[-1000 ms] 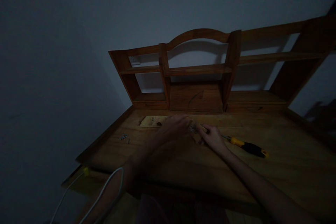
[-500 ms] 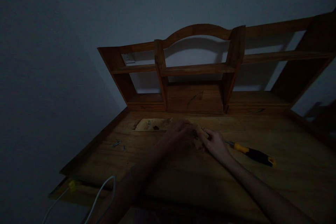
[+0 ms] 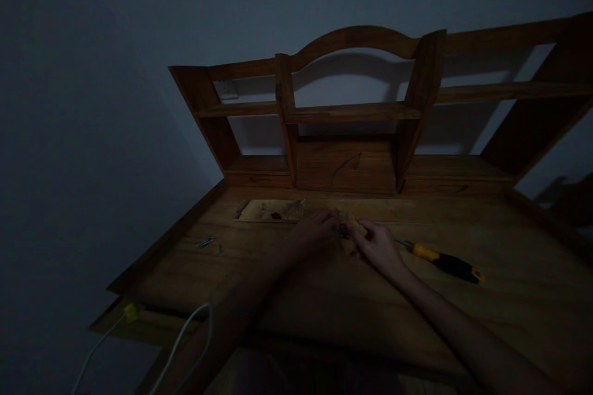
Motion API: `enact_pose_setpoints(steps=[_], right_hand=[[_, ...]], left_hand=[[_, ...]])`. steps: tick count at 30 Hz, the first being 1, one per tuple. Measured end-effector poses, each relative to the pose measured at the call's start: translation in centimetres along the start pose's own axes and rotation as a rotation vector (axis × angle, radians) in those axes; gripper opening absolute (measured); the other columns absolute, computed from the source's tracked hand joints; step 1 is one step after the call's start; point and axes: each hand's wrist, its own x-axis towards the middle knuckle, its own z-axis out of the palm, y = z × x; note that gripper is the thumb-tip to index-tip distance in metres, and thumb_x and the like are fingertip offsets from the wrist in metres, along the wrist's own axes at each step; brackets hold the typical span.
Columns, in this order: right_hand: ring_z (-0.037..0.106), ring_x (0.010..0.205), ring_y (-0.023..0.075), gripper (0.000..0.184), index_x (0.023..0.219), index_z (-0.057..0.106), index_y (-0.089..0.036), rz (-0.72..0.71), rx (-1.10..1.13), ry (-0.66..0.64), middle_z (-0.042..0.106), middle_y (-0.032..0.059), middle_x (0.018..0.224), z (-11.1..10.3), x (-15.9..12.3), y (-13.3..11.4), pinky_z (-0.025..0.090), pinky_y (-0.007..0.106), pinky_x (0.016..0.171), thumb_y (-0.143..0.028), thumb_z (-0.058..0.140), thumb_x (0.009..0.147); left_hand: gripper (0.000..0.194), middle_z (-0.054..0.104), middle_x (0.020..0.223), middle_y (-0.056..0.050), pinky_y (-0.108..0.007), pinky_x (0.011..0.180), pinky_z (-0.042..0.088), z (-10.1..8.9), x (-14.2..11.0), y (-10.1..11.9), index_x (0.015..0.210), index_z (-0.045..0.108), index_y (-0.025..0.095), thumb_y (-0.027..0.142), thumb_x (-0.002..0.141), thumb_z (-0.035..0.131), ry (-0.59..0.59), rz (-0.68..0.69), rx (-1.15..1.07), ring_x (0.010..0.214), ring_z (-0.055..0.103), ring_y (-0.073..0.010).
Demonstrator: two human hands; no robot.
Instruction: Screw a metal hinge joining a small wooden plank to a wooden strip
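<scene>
The view is dim. My right hand (image 3: 377, 247) is closed on a small pale wooden piece (image 3: 354, 222), thumb and fingers pinching it. My left hand (image 3: 319, 228) reaches in from the other side with bent fingers at the piece's left end; its fingertips are partly hidden in shadow. A small dark part (image 3: 343, 231) shows between the two hands, too dim to name. Just right of my right hand lies a screwdriver (image 3: 447, 262) with a black and yellow handle, its tip hidden behind the hand.
On the wooden desk (image 3: 296, 284), a pale wood strip (image 3: 259, 210) with a dark spot lies behind my left hand. Several screws (image 3: 206, 241) are at the left. A wooden shelf unit (image 3: 352, 114) stands at the back. A white cable (image 3: 185, 327) hangs near my left forearm.
The camera view has tilted slightly down, so the shelf sits higher. The pale wooden piece between my hands has turned and shows more clearly. Both hands stay in nearly the same place.
</scene>
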Motion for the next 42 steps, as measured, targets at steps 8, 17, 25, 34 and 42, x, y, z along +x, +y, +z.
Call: enact_pose_setpoints(steps=[8,17,25,34,42], right_hand=[[0.065,0.051,0.0181,0.039,0.082,0.066,-0.020,-0.056,-0.133,0.018,0.063,-0.0005,0.052,0.1,0.2,0.3,0.042,0.025,0.054,-0.052,0.047,0.096],[0.063,0.054,0.0182,0.037,0.084,0.067,-0.021,-0.130,-0.250,0.006,0.064,0.0007,0.058,0.3,0.0,-0.1,0.038,0.025,0.054,-0.049,0.046,0.097],[0.065,0.061,0.0212,0.043,0.086,0.064,-0.021,-0.133,-0.271,0.160,0.066,0.0037,0.063,0.0,0.0,0.2,0.039,0.027,0.058,-0.055,0.042,0.099],[0.065,0.063,0.0224,0.046,0.092,0.069,-0.018,-0.092,-0.325,0.200,0.069,0.0070,0.069,-0.4,0.2,0.0,0.038,0.028,0.059,-0.054,0.041,0.098],[0.067,0.068,0.0247,0.046,0.095,0.071,-0.018,-0.089,-0.351,0.209,0.070,0.0075,0.071,-0.3,0.1,-0.1,0.040,0.030,0.064,-0.054,0.042,0.098]], left_hand=[[0.018,0.061,0.114,-0.009,-0.035,0.089,0.051,-0.1,-0.2,-0.1,0.110,0.061,0.021,0.023,0.093,0.056,-0.014,-0.020,-0.019,0.105,0.059,-0.0220],[0.016,0.062,0.104,-0.008,-0.032,0.084,0.051,-0.4,-0.3,-0.2,0.100,0.066,0.021,0.029,0.097,0.053,0.027,-0.051,-0.100,0.098,0.060,-0.0197],[0.013,0.058,0.123,-0.010,-0.035,0.095,0.051,-0.6,-0.2,0.5,0.105,0.063,0.020,0.022,0.095,0.054,0.163,-0.116,-0.204,0.112,0.059,-0.0217],[0.012,0.070,0.100,-0.005,-0.033,0.085,0.054,0.5,-0.1,-0.5,0.092,0.062,0.020,0.031,0.093,0.062,0.302,-0.328,-0.409,0.094,0.066,-0.0178],[0.038,0.075,0.099,-0.006,-0.032,0.079,0.055,0.8,0.4,-1.5,0.103,0.064,0.019,0.042,0.076,0.080,0.428,-0.704,-0.848,0.092,0.071,-0.0217]])
